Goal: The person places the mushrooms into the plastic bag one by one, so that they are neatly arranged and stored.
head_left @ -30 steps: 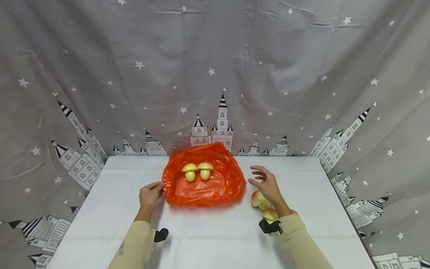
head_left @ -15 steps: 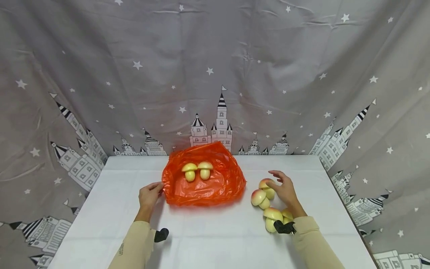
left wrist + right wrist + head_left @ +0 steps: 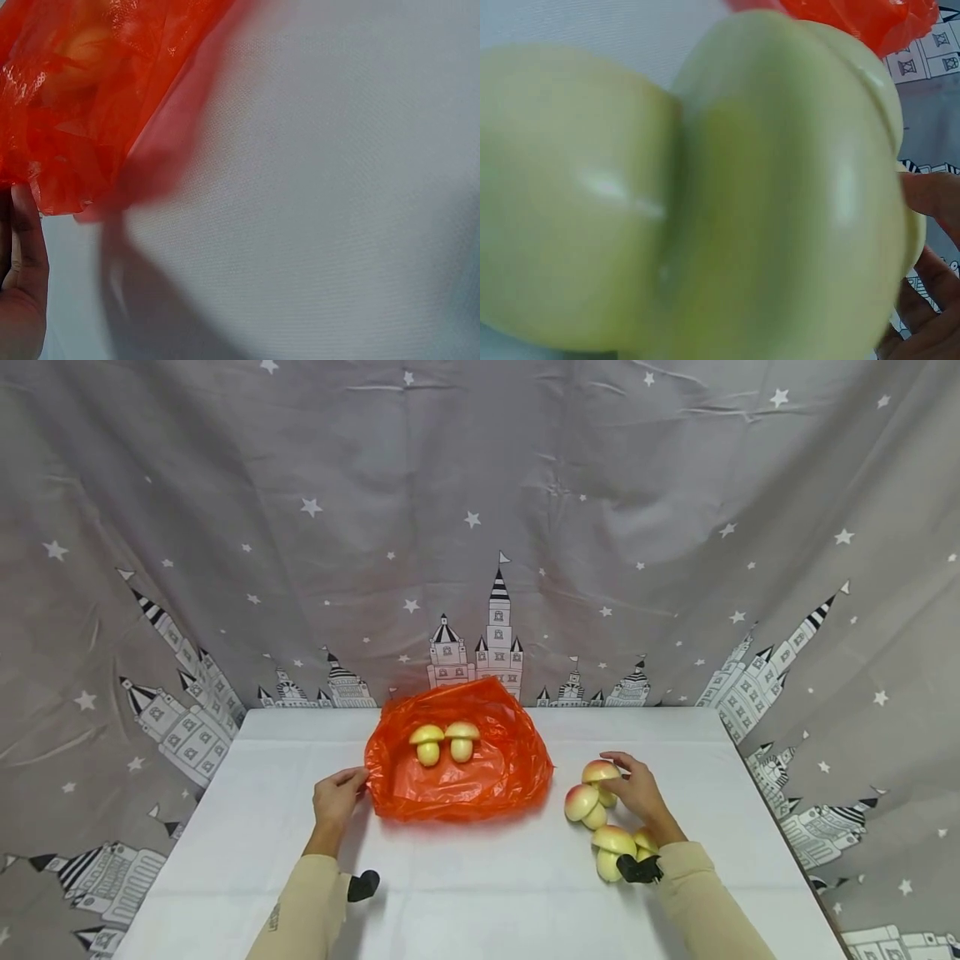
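Note:
An orange-red plastic bag (image 3: 450,787) lies spread with its mouth open, two yellow toy mushrooms (image 3: 427,753) side by side inside it. My left hand (image 3: 335,802) pinches the bag's left edge; the left wrist view shows fingers (image 3: 28,232) at a corner of the bag (image 3: 75,157). At the right, my right hand (image 3: 637,792) has thumb and fingers around the cap of the rearmost mushroom (image 3: 597,771) of a group. In the right wrist view a large mushroom (image 3: 780,195) fills the foreground, partly hiding that hand (image 3: 934,300).
Close to my right hand lie a red-tinged mushroom (image 3: 581,803) and, nearer the front, another mushroom (image 3: 611,842) with one more beside it, partly under the wrist. The white table (image 3: 465,902) ends at a grey curtain (image 3: 480,468) printed with castles and stars.
My right hand has moved right, from beside the bag to the rearmost mushroom, and its fingers have closed in on the cap. The left hand keeps its hold on the bag.

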The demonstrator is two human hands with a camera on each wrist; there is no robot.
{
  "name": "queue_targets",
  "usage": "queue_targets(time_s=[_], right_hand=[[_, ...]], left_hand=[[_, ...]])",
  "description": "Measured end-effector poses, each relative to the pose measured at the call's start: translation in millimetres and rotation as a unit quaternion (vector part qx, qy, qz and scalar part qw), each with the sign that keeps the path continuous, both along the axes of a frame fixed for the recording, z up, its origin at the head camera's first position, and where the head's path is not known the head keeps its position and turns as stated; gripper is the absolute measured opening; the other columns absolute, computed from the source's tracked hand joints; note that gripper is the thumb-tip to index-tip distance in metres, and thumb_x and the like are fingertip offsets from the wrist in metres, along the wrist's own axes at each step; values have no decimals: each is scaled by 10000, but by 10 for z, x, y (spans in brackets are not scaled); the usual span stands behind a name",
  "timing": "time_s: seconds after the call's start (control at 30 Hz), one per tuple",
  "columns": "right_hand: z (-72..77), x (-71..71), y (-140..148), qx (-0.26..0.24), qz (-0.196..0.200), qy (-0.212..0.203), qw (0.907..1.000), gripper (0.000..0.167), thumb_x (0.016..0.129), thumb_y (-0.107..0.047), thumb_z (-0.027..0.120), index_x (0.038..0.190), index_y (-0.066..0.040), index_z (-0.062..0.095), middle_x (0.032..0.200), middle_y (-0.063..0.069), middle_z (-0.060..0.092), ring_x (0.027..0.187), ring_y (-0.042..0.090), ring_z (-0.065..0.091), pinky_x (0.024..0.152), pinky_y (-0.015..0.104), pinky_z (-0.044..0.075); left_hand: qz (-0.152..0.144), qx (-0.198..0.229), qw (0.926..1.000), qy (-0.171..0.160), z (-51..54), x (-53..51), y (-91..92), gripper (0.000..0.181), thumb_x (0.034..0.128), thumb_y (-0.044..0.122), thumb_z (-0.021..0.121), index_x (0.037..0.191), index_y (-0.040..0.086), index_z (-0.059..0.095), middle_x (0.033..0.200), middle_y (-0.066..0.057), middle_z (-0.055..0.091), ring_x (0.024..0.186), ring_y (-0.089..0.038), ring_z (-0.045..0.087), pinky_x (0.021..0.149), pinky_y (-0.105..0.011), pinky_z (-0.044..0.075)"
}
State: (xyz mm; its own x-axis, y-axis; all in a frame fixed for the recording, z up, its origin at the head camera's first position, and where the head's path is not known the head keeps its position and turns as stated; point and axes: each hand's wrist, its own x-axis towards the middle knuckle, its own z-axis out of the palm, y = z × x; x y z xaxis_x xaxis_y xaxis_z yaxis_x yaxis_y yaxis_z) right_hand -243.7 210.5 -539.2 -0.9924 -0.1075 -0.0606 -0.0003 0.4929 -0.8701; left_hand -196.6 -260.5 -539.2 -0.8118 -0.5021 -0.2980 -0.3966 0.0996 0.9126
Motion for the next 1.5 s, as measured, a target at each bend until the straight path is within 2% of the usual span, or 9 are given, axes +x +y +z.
queue_targets(time_s=[0.17,0.37,0.6,0.87,0.97,1.17,1.27,1.33,1.5], right_hand=[[-34,-2,-2,43,62,53,10000,483,836,18,664,1297,68,527,1270,263,557,1155,389,508,982,497,418],[-43,8,23,57,-103,-250,9996,518,848,28,642,1342,49,488,1289,281,531,1137,395,523,912,435,470],[-74,-19,13,126,-229,-526,9983,519,870,-48,655,1356,13,486,1312,246,525,1111,365,538,846,375,493],[-77,-36,-8,312,-377,-446,9978,504,837,-49,691,1309,13,524,1304,248,528,1077,372,536,793,358,495],[-65,-36,5,331,-442,-369,9978,505,832,-48,692,1304,12,525,1310,256,522,1069,375,549,799,368,494],[19,-75,15,316,-525,-200,9979,512,846,-81,681,1323,-9,509,1340,261,501,1087,386,560,879,445,478],[77,-108,-1,354,-540,-144,9978,516,849,-96,676,1331,-20,506,1344,248,505,1095,380,563,909,456,464],[114,-126,-17,377,-533,-146,9978,521,849,-104,681,1333,-24,505,1350,242,505,1114,384,557,924,462,455],[191,-159,-62,299,-528,-152,9980,528,850,-95,687,1338,-24,498,1366,236,495,1172,389,529,966,473,441]], left_hand=[[70,70,9999,-66,-10,13,12,353,953,224,618,1195,-31,645,1143,-187,645,903,-173,604,756,-205,538],[-17,13,9999,98,-7,19,33,367,954,215,616,1194,-61,637,1120,-202,651,850,-137,605,696,-147,519],[-74,30,10000,13,34,15,33,378,968,240,595,1218,-42,626,1187,-217,616,928,-186,592,684,-116,498],[-42,109,9999,-40,45,8,33,390,954,242,618,1215,-47,627,1186,-213,621,890,-155,603,772,-205,539],[-24,74,10000,-58,53,8,25,389,956,245,614,1214,-46,628,1193,-224,618,893,-165,609,785,-226,543],[-21,164,9998,-113,34,7,2,391,968,243,593,1244,-34,608,1219,-221,594,983,-223,585,790,-190,529],[-44,112,9999,-52,67,19,12,379,969,227,592,1229,-47,613,1189,-229,602,951,-218,594,780,-197,533],[-46,62,10000,-53,71,18,15,377,966,233,597,1221,-43,621,1171,-212,614,910,-183,594,717,-148,519],[-70,15,10000,11,39,15,-4,393,955,245,615,1214,-50,626,1138,-198,638,882,-165,604,726,-163,523]])
